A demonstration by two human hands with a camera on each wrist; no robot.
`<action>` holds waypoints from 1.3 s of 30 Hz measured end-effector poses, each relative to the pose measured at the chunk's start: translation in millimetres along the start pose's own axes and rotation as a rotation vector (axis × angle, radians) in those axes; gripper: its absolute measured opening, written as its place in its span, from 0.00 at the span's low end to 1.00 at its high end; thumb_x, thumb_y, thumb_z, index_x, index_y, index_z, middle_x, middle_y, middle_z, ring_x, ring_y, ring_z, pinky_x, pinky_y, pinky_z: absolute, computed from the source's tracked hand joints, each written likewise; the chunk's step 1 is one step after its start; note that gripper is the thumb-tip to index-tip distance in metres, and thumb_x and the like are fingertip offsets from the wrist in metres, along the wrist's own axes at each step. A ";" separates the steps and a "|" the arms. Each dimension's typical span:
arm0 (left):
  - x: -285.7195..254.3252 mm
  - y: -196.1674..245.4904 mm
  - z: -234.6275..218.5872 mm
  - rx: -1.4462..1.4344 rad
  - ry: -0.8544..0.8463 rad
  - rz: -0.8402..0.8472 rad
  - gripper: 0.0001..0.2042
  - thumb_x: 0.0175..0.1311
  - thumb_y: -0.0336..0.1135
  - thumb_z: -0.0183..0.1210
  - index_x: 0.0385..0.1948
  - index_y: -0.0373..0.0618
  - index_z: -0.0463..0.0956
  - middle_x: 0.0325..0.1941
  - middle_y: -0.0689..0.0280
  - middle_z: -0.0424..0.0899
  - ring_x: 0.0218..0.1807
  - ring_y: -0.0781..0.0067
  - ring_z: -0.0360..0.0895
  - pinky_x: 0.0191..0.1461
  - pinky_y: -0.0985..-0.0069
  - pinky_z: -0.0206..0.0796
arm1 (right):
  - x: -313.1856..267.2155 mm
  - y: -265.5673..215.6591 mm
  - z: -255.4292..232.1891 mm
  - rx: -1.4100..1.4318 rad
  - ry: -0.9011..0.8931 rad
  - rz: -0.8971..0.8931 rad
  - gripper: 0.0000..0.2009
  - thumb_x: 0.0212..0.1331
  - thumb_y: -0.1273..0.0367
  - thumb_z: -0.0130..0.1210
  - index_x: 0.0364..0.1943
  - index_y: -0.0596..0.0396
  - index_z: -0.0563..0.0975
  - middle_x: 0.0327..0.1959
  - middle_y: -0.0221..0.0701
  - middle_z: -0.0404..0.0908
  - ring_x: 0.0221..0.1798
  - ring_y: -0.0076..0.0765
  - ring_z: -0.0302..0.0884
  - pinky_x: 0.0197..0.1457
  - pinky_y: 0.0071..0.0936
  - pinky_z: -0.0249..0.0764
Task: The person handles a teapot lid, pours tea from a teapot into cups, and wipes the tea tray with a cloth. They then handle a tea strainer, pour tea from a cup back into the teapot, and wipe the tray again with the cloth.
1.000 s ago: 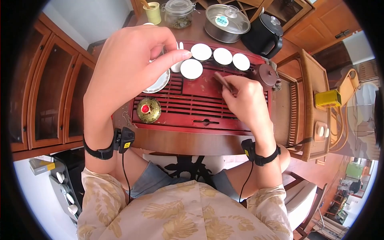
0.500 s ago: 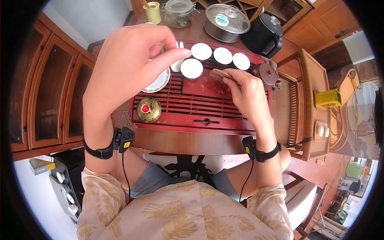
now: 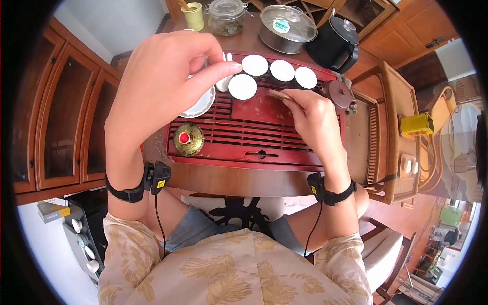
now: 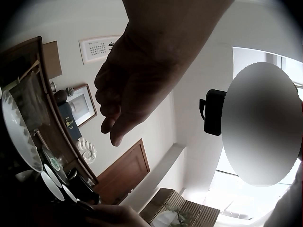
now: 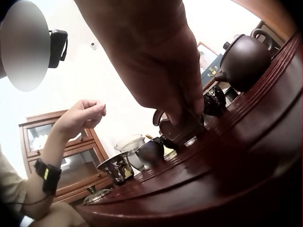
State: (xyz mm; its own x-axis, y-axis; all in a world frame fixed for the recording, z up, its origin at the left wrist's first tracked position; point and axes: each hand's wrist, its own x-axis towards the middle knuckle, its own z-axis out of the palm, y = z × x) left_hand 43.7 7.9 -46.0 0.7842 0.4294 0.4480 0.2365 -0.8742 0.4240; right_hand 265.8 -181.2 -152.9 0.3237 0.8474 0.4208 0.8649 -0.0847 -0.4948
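Loosely curled, my left hand (image 3: 162,76) is raised over the left side of a red slatted tea tray (image 3: 223,158). Nothing shows between its fingers. My right hand (image 3: 317,114) pinches a thin, flat brown piece (image 3: 280,96) between thumb and fingers, low over the tray's middle; its kind cannot be told. Several cups (image 3: 242,87), white inside, stand ahead of it, one with a dark patterned outside (image 5: 215,100). A brown clay teapot (image 3: 339,95) sits to its right. Partly behind my left hand is a patterned white bowl (image 3: 203,105). A gold lid (image 3: 188,140) with a red knob lies nearer me.
Behind the tray stand a glass jar (image 3: 226,18), a lidded steel pot (image 3: 288,33), a black kettle (image 3: 336,43) and a green cup (image 3: 193,18). A wicker stand (image 3: 394,152) holding a yellow box (image 3: 417,125) is at the right. Wooden cabinets (image 3: 61,112) line the left.
The brown piece in my right hand has turned from sloping to nearly level, and that hand has shifted slightly right. My left hand stays in place.
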 end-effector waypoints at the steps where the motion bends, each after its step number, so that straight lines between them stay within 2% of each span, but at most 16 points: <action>1: 0.0 0.1 0.0 0.000 0.001 0.001 0.13 0.67 0.39 0.77 0.33 0.39 0.85 0.22 0.69 0.63 0.26 0.76 0.61 0.31 0.69 0.52 | 0.3 0.6 1.5 -0.006 0.024 -0.016 0.07 0.68 0.76 0.66 0.47 0.59 0.89 0.40 0.47 0.91 0.44 0.60 0.90 0.49 0.50 0.86; 7: -0.5 -1.1 -0.8 -0.005 0.002 0.018 0.13 0.68 0.39 0.76 0.32 0.40 0.85 0.22 0.69 0.62 0.26 0.76 0.60 0.31 0.69 0.52 | -2.1 -8.8 -6.8 0.089 -0.111 0.061 0.07 0.67 0.75 0.67 0.46 0.59 0.89 0.39 0.47 0.90 0.44 0.60 0.90 0.48 0.49 0.85; 10: -0.4 -1.0 0.2 -0.006 0.006 0.024 0.12 0.68 0.39 0.76 0.33 0.40 0.85 0.21 0.69 0.62 0.25 0.76 0.60 0.31 0.69 0.52 | -0.5 -7.7 -3.8 0.094 -0.120 0.068 0.06 0.67 0.75 0.67 0.45 0.59 0.88 0.39 0.47 0.90 0.44 0.60 0.89 0.48 0.48 0.84; 13: -0.1 -1.4 0.1 0.008 0.005 0.029 0.12 0.68 0.39 0.76 0.33 0.40 0.85 0.21 0.69 0.62 0.25 0.76 0.60 0.31 0.69 0.52 | -0.2 -6.0 -2.4 0.093 0.003 0.027 0.07 0.68 0.75 0.67 0.47 0.59 0.87 0.42 0.47 0.90 0.45 0.60 0.89 0.48 0.47 0.85; 16: -1.0 -1.7 -1.0 -0.004 0.010 0.020 0.12 0.68 0.39 0.76 0.33 0.40 0.86 0.21 0.69 0.63 0.25 0.76 0.60 0.31 0.69 0.52 | 4.2 -8.2 -11.1 0.096 0.076 0.073 0.09 0.69 0.75 0.66 0.50 0.59 0.86 0.46 0.47 0.90 0.47 0.60 0.89 0.49 0.46 0.85; 17: -0.9 -1.7 -1.4 -0.003 0.007 0.018 0.12 0.68 0.39 0.76 0.33 0.40 0.86 0.22 0.69 0.63 0.26 0.76 0.61 0.31 0.69 0.52 | 5.0 -5.4 -13.2 0.089 0.076 0.036 0.11 0.70 0.76 0.65 0.53 0.58 0.86 0.47 0.47 0.90 0.46 0.61 0.89 0.49 0.46 0.85; 20: -0.7 -1.5 -1.9 -0.001 0.000 0.015 0.12 0.67 0.39 0.76 0.33 0.40 0.86 0.22 0.69 0.64 0.26 0.76 0.61 0.31 0.70 0.52 | 2.6 -5.4 -11.5 0.122 0.059 0.038 0.11 0.70 0.76 0.64 0.53 0.58 0.86 0.44 0.47 0.90 0.46 0.61 0.89 0.49 0.46 0.85; 23: -0.7 -1.0 -1.3 0.000 -0.004 0.009 0.12 0.67 0.39 0.76 0.33 0.39 0.86 0.22 0.69 0.64 0.26 0.76 0.61 0.31 0.70 0.53 | 0.2 1.0 -4.7 0.039 0.006 0.028 0.11 0.71 0.77 0.65 0.54 0.60 0.87 0.45 0.46 0.91 0.45 0.52 0.92 0.51 0.40 0.85; 26: -0.7 -0.8 -1.1 -0.002 -0.003 0.004 0.12 0.67 0.39 0.76 0.33 0.39 0.86 0.22 0.69 0.64 0.26 0.76 0.61 0.31 0.70 0.53 | 0.3 -2.4 -1.9 -0.080 0.019 0.010 0.11 0.71 0.76 0.66 0.54 0.58 0.88 0.43 0.46 0.91 0.44 0.55 0.91 0.49 0.43 0.85; 29: -0.9 -1.2 -1.3 0.001 -0.001 0.008 0.12 0.67 0.39 0.76 0.33 0.39 0.86 0.22 0.69 0.64 0.26 0.76 0.62 0.31 0.70 0.53 | -0.8 -3.0 3.0 -0.148 0.035 -0.009 0.09 0.71 0.75 0.64 0.51 0.55 0.88 0.36 0.45 0.88 0.42 0.57 0.89 0.45 0.50 0.85; 35: -0.7 -1.4 -0.9 0.003 0.009 0.026 0.12 0.68 0.39 0.77 0.32 0.40 0.85 0.22 0.69 0.63 0.26 0.76 0.61 0.31 0.69 0.53 | -3.3 -11.4 7.0 -0.075 -0.044 -0.056 0.10 0.71 0.75 0.65 0.53 0.55 0.88 0.39 0.45 0.89 0.43 0.58 0.89 0.48 0.47 0.84; 39: -0.6 -1.7 0.8 0.001 0.010 0.031 0.12 0.68 0.39 0.76 0.32 0.40 0.85 0.21 0.69 0.62 0.25 0.75 0.61 0.31 0.69 0.53 | -1.8 -8.2 -3.9 -0.070 -0.080 0.039 0.10 0.70 0.75 0.65 0.53 0.56 0.88 0.40 0.47 0.89 0.44 0.59 0.89 0.49 0.47 0.84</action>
State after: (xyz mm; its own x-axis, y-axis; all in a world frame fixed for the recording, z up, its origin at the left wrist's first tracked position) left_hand 43.3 9.0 -47.6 0.7855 0.4039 0.4688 0.2125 -0.8876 0.4087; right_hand 259.6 -184.1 -146.7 0.3279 0.8819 0.3386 0.8779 -0.1521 -0.4540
